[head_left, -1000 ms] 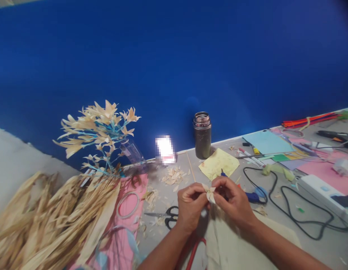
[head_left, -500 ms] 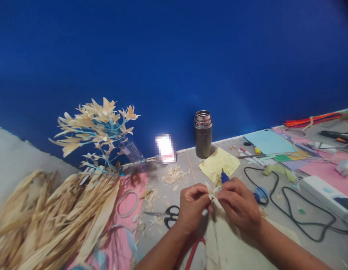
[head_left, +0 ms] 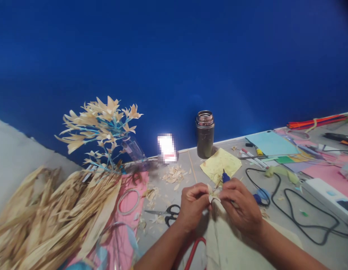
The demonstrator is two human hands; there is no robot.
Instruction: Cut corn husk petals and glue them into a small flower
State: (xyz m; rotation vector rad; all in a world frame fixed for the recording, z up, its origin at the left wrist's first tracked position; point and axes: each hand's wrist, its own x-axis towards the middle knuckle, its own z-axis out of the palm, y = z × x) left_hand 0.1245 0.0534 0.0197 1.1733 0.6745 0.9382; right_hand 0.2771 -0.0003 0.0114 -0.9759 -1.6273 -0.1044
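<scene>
My left hand [head_left: 194,204] pinches a small pale flower [head_left: 214,197], with petals like dried corn husk, between thumb and fingertips. From the other side, the fingertips of my right hand [head_left: 241,204] close on its petals. Behind my right hand, a blue glue gun [head_left: 225,176] shows its dark pointed nozzle over a yellow paper sheet [head_left: 212,165]; my hand hides most of its body. Below the flower, a pale cloth-like sheet [head_left: 233,240] spreads toward me. Black-handled scissors [head_left: 171,212] lie left of my left wrist, partly covered by it.
A steel flask [head_left: 204,137] stands open by the blue wall. Loose petals [head_left: 174,174] lie left of it. Finished flowers [head_left: 103,120] lean from a clear vase [head_left: 134,152] above dried husks [head_left: 58,210]. A black cable [head_left: 297,221] loops toward a white power strip [head_left: 328,197] at right.
The view has shifted slightly, so the scene sits a little further right. The flower's petals are turned and show more openly between my fingertips. Both hands stay close together around it.
</scene>
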